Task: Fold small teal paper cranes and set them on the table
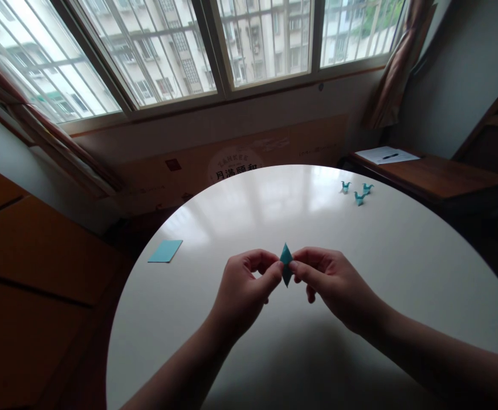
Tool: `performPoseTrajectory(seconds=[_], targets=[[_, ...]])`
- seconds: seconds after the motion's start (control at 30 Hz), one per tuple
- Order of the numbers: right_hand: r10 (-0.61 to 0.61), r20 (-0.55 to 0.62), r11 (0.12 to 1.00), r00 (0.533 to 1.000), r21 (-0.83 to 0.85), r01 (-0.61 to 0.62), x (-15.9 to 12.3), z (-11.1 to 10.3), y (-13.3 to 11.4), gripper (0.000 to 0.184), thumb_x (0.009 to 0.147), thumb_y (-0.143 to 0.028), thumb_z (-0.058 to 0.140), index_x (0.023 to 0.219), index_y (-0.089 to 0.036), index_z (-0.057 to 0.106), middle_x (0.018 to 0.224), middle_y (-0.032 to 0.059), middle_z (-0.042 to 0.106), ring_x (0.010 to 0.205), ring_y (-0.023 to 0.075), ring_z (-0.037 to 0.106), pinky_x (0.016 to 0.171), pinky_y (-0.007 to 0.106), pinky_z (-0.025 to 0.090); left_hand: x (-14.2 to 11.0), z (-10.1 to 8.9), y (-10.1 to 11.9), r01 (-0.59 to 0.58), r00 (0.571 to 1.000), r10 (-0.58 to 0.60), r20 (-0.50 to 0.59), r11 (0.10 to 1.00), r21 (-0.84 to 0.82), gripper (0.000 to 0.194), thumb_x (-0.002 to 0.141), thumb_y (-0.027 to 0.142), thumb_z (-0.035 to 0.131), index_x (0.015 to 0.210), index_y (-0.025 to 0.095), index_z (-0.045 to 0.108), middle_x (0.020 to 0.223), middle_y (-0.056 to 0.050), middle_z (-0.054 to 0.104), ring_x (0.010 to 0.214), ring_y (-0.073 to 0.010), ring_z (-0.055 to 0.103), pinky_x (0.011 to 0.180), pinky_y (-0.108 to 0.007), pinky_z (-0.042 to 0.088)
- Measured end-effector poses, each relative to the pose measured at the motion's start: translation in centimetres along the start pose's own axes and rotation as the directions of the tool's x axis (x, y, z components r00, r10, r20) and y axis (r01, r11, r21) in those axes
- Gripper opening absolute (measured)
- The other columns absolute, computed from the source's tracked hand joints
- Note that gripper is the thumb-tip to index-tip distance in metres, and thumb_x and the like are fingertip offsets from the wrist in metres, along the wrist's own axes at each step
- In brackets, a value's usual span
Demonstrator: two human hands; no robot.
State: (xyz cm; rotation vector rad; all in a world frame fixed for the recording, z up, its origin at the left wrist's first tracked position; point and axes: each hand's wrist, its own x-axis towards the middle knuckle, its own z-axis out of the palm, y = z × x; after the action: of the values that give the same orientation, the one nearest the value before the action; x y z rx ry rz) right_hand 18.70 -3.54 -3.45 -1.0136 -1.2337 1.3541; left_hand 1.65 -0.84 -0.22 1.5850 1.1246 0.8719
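Note:
A small piece of teal origami paper, folded into a narrow diamond, is held up above the white table between my two hands. My left hand pinches its left side between thumb and forefinger. From the other side, my right hand grips its right edge the same way, its lower fingers curled. At the far right of the table stand three small folded paper cranes, teal with paler undersides. A stack of square teal paper lies flat near the left edge.
The round white table has a curved far edge. Behind it to the right, a wooden desk bears white paper with a pen on it. An orange-brown cabinet stands at left, and barred windows line the far wall.

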Motion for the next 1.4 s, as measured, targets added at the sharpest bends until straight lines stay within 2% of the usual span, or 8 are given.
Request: performPoseTrajectory(seconds=[0.2, 0.4, 0.53, 0.7, 0.9, 1.1, 1.23, 1.4], targets=[[-0.007, 0.046, 1.000, 0.999, -0.015, 0.008, -0.1, 0.0, 0.0, 0.024, 0.090, -0.039, 0.070, 0.100, -0.018, 0.074, 0.089, 0.0064, 0.068, 0.077, 0.0186, 0.059, 0.048, 0.022, 0.047, 0.0, 0.3, 0.1, -0.066, 0.995, 0.068, -0.074, 0.997, 0.032, 0.014, 0.078, 0.022, 0.064, 0.067, 0.014, 0.066, 0.058, 0.001, 0.058, 0.048, -0.0085, 0.046, 0.042, -0.019, 0.038], [-0.036, 0.012, 0.999, 0.999, -0.017, 0.037, 0.1, -0.1, 0.2, 0.015, 0.090, -0.032, 0.070, 0.088, -0.016, 0.071, 0.076, 0.0002, 0.061, 0.056, 0.0093, 0.048, 0.045, 0.019, 0.042, -0.2, 0.2, -0.3, -0.108, 0.993, 0.112, -0.030, 0.987, 0.117, 0.016, 0.082, 0.027, 0.065, 0.075, 0.014, 0.070, 0.066, -0.002, 0.063, 0.054, -0.0113, 0.052, 0.047, -0.021, 0.043], [-0.074, 0.001, 0.996, 0.997, -0.057, 0.074, 0.1, -0.2, 0.1, 0.011, 0.089, -0.026, 0.069, 0.086, -0.016, 0.072, 0.072, -0.0010, 0.062, 0.052, 0.0064, 0.043, 0.044, 0.017, 0.039, -0.2, 0.2, -0.2, -0.130, 0.991, 0.134, -0.018, 0.981, 0.146, 0.013, 0.081, 0.025, 0.066, 0.075, 0.014, 0.070, 0.067, -0.002, 0.063, 0.054, -0.0109, 0.051, 0.047, -0.021, 0.042], [-0.066, 0.039, 0.996, 0.997, -0.051, 0.068, 0.1, -0.2, 0.1, 0.013, 0.090, -0.029, 0.071, 0.096, -0.018, 0.073, 0.083, 0.0023, 0.068, 0.061, 0.0105, 0.053, 0.047, 0.019, 0.045, 0.0, 0.3, -0.1, -0.098, 0.994, 0.099, -0.051, 0.995, 0.035, 0.015, 0.079, 0.024, 0.066, 0.069, 0.014, 0.066, 0.061, 0.000, 0.058, 0.050, -0.0092, 0.046, 0.042, -0.019, 0.039], [-0.080, 0.057, 0.997, 0.995, 0.022, 0.079, 0.2, -0.1, 0.3, 0.026, 0.089, -0.037, 0.073, 0.108, -0.020, 0.071, 0.097, 0.0065, 0.070, 0.084, 0.0200, 0.064, 0.051, 0.022, 0.053, 0.2, 0.1, -0.5, -0.057, 0.997, 0.052, -0.061, 0.994, -0.091, 0.022, 0.081, 0.034, 0.072, 0.081, 0.011, 0.073, 0.070, -0.005, 0.066, 0.053, -0.0112, 0.050, 0.039, -0.019, 0.041], [-0.083, 0.037, 0.997, 0.996, -0.008, 0.083, 0.3, 0.0, 0.3, 0.019, 0.088, -0.032, 0.074, 0.102, -0.020, 0.075, 0.087, 0.0047, 0.069, 0.082, 0.0198, 0.064, 0.051, 0.021, 0.052, 0.4, -0.1, -0.9, -0.094, 0.995, 0.089, -0.035, 0.978, -0.187, 0.025, 0.080, 0.035, 0.077, 0.094, 0.013, 0.075, 0.081, -0.007, 0.071, 0.064, -0.0142, 0.057, 0.042, -0.018, 0.045], [-0.115, 0.036, 0.989, 0.993, -0.088, 0.117, 0.1, 0.1, 0.1, 0.016, 0.085, -0.029, 0.076, 0.099, -0.020, 0.077, 0.081, 0.0030, 0.069, 0.074, 0.0170, 0.061, 0.051, 0.022, 0.048, 0.5, -0.1, -0.8, -0.078, 0.997, 0.080, -0.002, 0.966, -0.247, 0.018, 0.078, 0.031, 0.081, 0.082, 0.014, 0.077, 0.073, -0.005, 0.069, 0.061, -0.0128, 0.056, 0.042, -0.017, 0.043], [-0.156, 0.039, 0.975, 0.987, -0.152, 0.160, 0.0, 0.2, 0.0, 0.012, 0.088, -0.027, 0.074, 0.097, -0.020, 0.079, 0.080, 0.0024, 0.071, 0.070, 0.0151, 0.060, 0.053, 0.022, 0.047, 0.4, 0.1, -0.8, -0.078, 0.997, 0.072, -0.032, 0.967, -0.242, 0.016, 0.075, 0.029, 0.082, 0.075, 0.014, 0.077, 0.070, -0.004, 0.067, 0.059, -0.0118, 0.054, 0.040, -0.017, 0.042]])
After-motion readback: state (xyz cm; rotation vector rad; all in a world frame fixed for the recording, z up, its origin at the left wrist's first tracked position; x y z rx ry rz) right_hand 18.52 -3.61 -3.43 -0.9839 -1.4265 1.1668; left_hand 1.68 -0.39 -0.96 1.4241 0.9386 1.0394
